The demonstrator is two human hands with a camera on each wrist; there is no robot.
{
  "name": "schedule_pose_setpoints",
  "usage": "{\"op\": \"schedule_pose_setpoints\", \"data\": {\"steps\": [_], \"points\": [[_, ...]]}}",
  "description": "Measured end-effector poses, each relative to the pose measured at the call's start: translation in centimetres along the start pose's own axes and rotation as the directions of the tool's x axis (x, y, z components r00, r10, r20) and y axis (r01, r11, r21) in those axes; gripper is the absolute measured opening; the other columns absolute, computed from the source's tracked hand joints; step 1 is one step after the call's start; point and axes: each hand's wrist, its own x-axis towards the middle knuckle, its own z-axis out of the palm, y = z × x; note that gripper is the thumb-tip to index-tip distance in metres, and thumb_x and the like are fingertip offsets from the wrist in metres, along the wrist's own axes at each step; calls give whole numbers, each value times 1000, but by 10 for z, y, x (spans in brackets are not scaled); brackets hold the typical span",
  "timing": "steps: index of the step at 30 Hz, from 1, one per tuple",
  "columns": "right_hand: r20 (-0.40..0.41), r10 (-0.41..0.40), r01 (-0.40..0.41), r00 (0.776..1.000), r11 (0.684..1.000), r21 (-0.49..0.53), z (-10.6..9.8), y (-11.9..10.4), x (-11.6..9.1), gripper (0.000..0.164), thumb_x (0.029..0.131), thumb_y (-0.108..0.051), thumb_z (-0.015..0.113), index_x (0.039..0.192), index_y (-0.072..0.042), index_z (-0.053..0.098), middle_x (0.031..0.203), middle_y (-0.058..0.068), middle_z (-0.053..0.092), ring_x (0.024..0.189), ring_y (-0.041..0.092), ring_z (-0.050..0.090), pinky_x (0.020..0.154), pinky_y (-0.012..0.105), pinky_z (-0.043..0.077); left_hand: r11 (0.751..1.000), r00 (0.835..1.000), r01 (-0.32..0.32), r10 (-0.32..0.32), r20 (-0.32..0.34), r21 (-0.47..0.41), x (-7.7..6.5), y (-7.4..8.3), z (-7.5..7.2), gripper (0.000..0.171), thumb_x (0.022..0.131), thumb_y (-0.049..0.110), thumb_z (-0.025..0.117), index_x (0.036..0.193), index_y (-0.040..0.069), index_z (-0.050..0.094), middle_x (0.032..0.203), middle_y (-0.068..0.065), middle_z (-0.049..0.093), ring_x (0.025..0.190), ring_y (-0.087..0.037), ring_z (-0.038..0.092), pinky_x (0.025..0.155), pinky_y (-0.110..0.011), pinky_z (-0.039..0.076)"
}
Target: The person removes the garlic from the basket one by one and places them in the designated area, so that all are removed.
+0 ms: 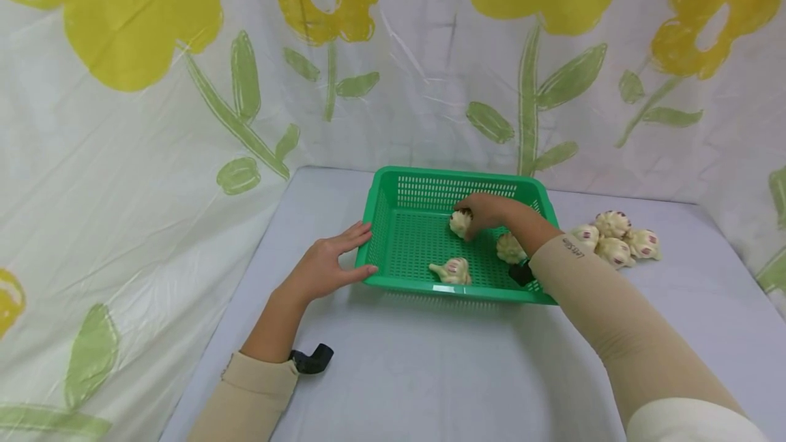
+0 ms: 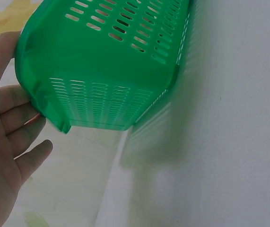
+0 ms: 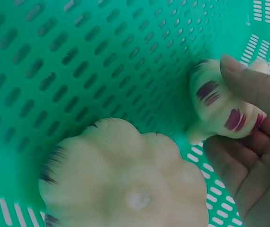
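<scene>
A green plastic basket [image 1: 463, 290] stands on the table with garlic bulbs in it. My right hand [image 1: 485, 212] reaches inside and grips a purple-streaked garlic bulb [image 3: 220, 101] between thumb and fingers, low over the basket floor. Another garlic bulb [image 3: 130, 179] sits below my right wrist, large in the right wrist view. Toward the basket's front wall lies a third garlic bulb [image 1: 456, 271], its stem pointing left. My left hand [image 1: 323, 261] touches the basket's left rim, its fingers extended and thumb near the front corner.
Several more garlic bulbs [image 1: 614, 251] are heaped on the table to the right of the basket, partly behind my right sleeve [image 1: 614, 312]. A white curtain [image 1: 424, 101] with yellow flowers hangs behind the table [image 1: 393, 374] and along its left side.
</scene>
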Motion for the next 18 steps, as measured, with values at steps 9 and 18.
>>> {"op": "schedule_pose_setpoints", "data": {"steps": [9, 18], "points": [[-14, -8, 8, 1000, 1000, 17, -1, 5, 2, 72, 87, -23, 75, 147, 1, 43, 142, 22, 51, 127, 38, 52, 97, 50, 49, 1000, 1000, -10, 10, -5, 7, 1, -1, 0, 69, 85, 41, 77, 142, 9, 53, 153, 3, 44, 143, -18, 39, 109, -44, 43], [-27, 7, -7, 1000, 1000, 17, -1, 7, 2, 66, 87, -29, 76, 141, 0, 51, 137, 21, 55, 119, 35, 57, 91, 49, 52, 1000, 1000, -6, 6, 0, 1, 1, -1, 0, 70, 85, 41, 76, 142, 9, 53, 153, 3, 44, 143, -18, 39, 110, -44, 42]]}}
